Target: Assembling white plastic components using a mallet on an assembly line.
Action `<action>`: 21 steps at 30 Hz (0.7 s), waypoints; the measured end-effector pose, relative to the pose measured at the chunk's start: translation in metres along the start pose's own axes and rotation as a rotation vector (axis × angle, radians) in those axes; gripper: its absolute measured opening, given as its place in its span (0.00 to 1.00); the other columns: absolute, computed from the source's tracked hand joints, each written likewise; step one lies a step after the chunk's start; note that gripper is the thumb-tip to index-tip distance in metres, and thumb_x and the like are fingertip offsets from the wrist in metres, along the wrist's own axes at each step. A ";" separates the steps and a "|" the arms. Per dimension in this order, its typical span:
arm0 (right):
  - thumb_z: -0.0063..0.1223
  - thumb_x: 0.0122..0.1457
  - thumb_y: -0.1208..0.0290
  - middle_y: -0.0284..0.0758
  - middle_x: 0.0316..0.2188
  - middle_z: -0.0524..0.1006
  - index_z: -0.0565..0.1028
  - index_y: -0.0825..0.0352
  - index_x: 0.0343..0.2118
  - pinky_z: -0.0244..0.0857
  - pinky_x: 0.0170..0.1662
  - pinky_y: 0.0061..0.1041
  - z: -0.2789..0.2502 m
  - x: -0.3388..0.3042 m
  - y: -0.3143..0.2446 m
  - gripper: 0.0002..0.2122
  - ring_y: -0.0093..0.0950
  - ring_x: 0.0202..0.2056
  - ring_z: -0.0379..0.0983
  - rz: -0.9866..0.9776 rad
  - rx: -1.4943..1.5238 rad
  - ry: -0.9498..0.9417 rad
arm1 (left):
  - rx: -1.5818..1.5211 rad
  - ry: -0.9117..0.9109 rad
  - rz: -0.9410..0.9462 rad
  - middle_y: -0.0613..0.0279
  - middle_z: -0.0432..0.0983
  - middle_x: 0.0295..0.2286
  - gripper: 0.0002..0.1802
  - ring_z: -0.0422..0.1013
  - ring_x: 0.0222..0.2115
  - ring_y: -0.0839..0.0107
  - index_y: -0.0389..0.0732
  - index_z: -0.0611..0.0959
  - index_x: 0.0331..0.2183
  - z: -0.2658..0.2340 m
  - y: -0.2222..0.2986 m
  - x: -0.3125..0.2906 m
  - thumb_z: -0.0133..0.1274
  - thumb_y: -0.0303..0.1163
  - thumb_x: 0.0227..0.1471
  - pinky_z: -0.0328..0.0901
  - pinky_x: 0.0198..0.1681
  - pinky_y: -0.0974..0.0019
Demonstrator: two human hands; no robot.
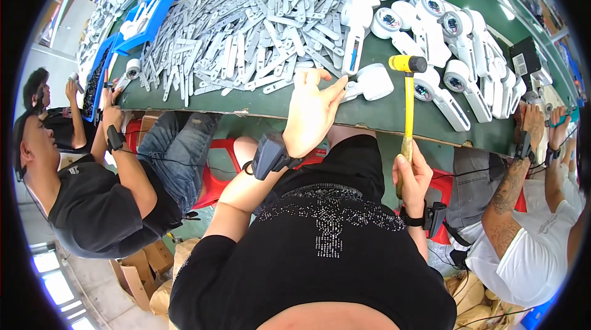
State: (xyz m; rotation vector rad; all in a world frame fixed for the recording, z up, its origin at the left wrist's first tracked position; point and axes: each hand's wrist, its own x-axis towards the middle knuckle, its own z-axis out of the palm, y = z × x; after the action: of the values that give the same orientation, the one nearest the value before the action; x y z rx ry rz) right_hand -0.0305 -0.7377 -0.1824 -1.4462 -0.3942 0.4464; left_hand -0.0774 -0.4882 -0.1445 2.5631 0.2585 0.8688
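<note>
My right hand [414, 173] is wrapped round the lower handle of a mallet [409, 102], held upright with its yellow-and-black head over the table edge. My left hand [313, 111] is at the table's front edge, its fingers bent round the handle end of a white round-headed housing [374, 82]. That housing lies on its side on the green table, and part of its handle is hidden by my hand. Just beyond stands another white housing [353, 47] with a long slotted handle. Grey-white flat strips [271, 34] are heaped in front of my left hand.
Several white housings with exposed circuit boards [455, 25] crowd the right of the table [246, 103]. A blue tray [154, 19] stands at the far left, near a seated person [92, 188]. At right, a person in a white shirt [523, 244] sits close; a black box [529, 62] is beyond.
</note>
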 end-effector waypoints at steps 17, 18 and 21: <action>0.54 0.56 0.78 0.39 0.35 0.78 0.69 0.74 0.52 0.65 0.36 0.18 -0.006 -0.003 -0.028 0.20 0.19 0.30 0.69 0.002 -0.454 -0.202 | 0.032 0.001 0.085 0.56 0.71 0.36 0.15 0.63 0.38 0.56 0.43 0.83 0.41 -0.001 -0.003 -0.004 0.57 0.26 0.47 0.62 0.38 0.60; 0.54 0.56 0.78 0.39 0.35 0.78 0.69 0.74 0.52 0.65 0.36 0.18 -0.006 -0.003 -0.030 0.20 0.19 0.30 0.69 0.000 -0.457 -0.198 | -0.011 0.058 0.081 0.58 0.72 0.35 0.14 0.64 0.37 0.57 0.43 0.84 0.39 0.003 -0.007 -0.005 0.57 0.26 0.46 0.62 0.37 0.61; 0.53 0.57 0.78 0.40 0.35 0.78 0.68 0.74 0.53 0.65 0.36 0.18 -0.006 -0.002 -0.037 0.20 0.19 0.31 0.69 0.011 -0.457 -0.220 | -0.209 0.100 -0.024 0.60 0.74 0.32 0.11 0.66 0.34 0.59 0.42 0.84 0.35 0.011 -0.014 -0.009 0.58 0.24 0.44 0.63 0.36 0.61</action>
State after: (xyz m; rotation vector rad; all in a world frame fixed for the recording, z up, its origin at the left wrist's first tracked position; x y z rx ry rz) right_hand -0.0274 -0.7465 -0.1464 -1.8478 -0.6983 0.5495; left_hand -0.0781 -0.4821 -0.1631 2.3236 0.2153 0.9630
